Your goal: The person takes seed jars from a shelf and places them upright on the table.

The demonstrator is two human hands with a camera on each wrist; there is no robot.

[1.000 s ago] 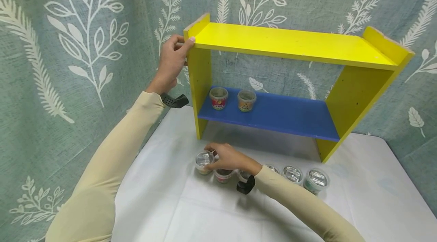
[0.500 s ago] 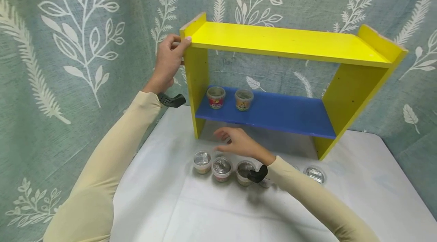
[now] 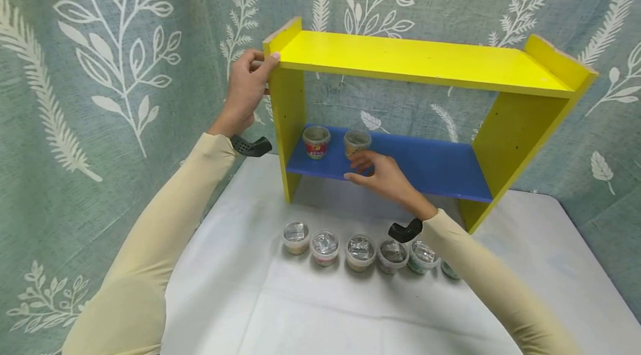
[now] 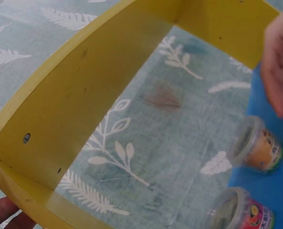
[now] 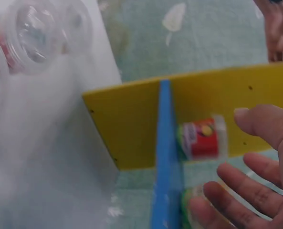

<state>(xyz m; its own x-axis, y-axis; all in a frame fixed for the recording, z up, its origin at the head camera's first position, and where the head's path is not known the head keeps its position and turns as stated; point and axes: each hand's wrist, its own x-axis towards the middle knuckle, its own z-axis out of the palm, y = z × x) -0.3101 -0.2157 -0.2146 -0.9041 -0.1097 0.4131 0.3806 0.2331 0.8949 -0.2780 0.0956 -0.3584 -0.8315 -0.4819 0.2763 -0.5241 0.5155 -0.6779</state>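
A small two-tier wooden shelf unit [image 3: 521,138], painted glossy yellow with a matte blue lower board [image 3: 425,168], is seen standing at the far side of a table covered in a smooth white sheet [image 3: 300,310]. The raw, unpainted wood edge is exposed on the tops of its side panels. The top left corner of the unit is gripped by the left hand [image 3: 245,90], the thumb laid on the front edge and the fingers curled round the back of the panel; the arm, in a cream sleeve, is stretched up from the near left.

Two small round clear-plastic tubs are set on the left part of the blue board: one with a red label [image 3: 316,142] and, to its right, one with a brown-orange label [image 3: 357,142]. The right hand [image 3: 383,174] is held loosely spread at the near edge of the board, just in front of the brown-orange tub, with nothing grasped; whether the fingertips touch that tub cannot be told.

A row of six more round plastic tubs with shiny foil lids [image 3: 325,243] is lined up on the white sheet near the shelf. A grey-green cloth backdrop printed with white leaf sprigs [image 3: 100,65] hangs behind.
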